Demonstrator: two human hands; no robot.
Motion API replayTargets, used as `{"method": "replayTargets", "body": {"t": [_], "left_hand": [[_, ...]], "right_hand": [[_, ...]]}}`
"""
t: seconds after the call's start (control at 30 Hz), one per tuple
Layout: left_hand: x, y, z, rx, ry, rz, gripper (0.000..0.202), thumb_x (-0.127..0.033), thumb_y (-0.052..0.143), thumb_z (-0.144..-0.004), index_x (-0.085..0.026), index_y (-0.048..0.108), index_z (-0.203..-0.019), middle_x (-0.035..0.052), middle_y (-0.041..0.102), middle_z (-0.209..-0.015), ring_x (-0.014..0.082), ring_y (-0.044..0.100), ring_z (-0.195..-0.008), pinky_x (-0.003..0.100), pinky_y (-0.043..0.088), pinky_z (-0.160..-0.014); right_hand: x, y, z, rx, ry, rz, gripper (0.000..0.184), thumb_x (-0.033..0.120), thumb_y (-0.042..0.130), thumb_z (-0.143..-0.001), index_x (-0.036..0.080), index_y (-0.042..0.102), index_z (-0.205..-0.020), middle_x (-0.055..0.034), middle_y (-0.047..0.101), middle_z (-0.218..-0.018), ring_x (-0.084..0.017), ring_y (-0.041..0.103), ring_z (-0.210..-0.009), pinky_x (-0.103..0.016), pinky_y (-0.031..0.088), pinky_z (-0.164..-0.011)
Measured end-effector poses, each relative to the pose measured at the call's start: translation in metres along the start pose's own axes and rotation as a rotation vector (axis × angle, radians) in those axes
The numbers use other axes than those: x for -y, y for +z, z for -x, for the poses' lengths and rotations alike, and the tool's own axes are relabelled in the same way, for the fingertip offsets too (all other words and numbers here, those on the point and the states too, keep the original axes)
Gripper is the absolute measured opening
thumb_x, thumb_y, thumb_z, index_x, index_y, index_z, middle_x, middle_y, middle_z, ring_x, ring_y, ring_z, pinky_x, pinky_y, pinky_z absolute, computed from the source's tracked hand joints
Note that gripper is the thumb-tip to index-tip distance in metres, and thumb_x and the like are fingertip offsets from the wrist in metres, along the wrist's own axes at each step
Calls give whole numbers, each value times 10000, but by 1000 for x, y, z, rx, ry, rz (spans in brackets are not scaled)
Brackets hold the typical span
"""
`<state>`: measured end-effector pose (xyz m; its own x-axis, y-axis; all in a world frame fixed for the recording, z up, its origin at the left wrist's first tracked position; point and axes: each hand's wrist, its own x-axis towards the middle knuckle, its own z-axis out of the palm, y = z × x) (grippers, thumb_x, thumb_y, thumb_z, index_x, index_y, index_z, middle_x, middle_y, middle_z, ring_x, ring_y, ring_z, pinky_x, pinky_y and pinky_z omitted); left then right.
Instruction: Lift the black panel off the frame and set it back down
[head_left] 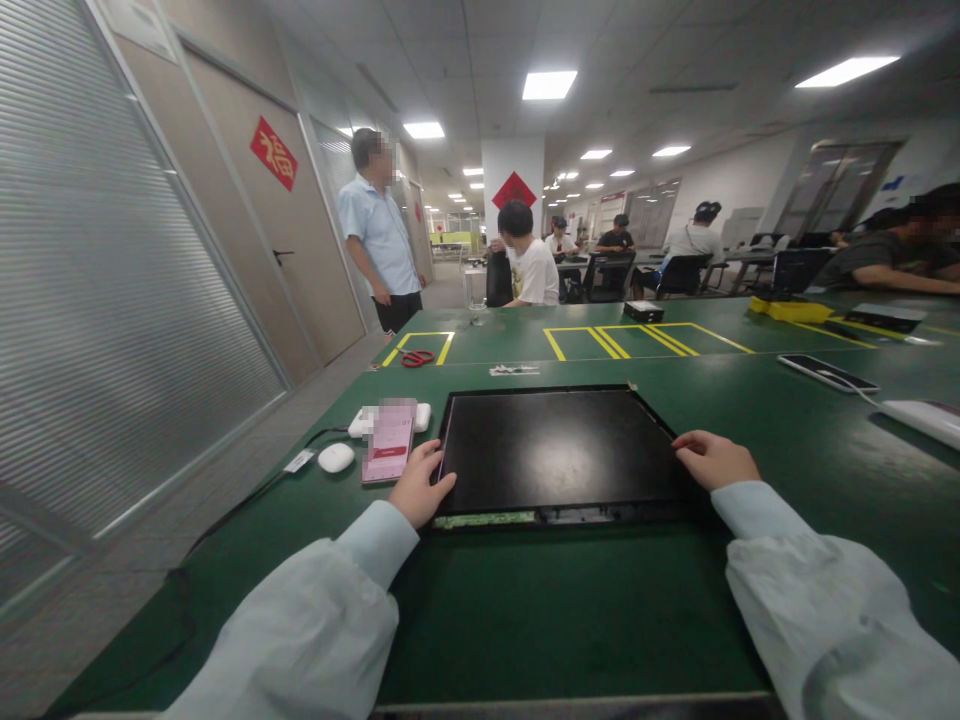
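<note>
A dark flat display panel (562, 450) in a thin black frame lies on the green table in front of me. Along its near edge a strip of green circuit board (484, 520) shows. My left hand (420, 486) grips the panel's left edge, the thumb lying along its side near the front corner. At the right edge, my right hand (716, 460) pinches the frame between bent fingers and thumb. Just left of the panel, a phone (388, 445) with a lit pink screen leans on a white power adapter (361, 422). The undersides of both hands are hidden.
A round white case (336, 458), red-handled scissors (417, 358) and a small black box (643, 311) are on the table (570, 620). To the right are another phone (827, 373), a white device (926, 420) and a yellow tray (790, 309). Several people sit or stand beyond.
</note>
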<state>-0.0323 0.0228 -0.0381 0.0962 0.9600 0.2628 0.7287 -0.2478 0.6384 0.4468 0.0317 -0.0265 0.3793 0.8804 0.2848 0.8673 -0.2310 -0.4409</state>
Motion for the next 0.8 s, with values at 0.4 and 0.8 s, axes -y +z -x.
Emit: {"method": "replayTargets", "body": {"t": [0.4,0.8], "left_hand": [[-3,0,2,-5,-2,-50,392,-321,630,-766,-119,709,-1093,206,521,-1398,360,487,-1342,513,349,-1159],[1,2,3,-15,28,-89,401,-328,624,-774,-143,705,-1121,178,531,-1386,342,480,-1346,490,361,-1159]], "right_hand": [[1,0,1,34,29,-34,225,301,575,-679,270,767,-793,-15,744,-795,-223,683,-799,-315,494,-706],[-4,3,-1,-23,4,-77,194,296,584,-634,287,764,-708,-1,734,-712,-206,670,-694,-299,481,-628]]}}
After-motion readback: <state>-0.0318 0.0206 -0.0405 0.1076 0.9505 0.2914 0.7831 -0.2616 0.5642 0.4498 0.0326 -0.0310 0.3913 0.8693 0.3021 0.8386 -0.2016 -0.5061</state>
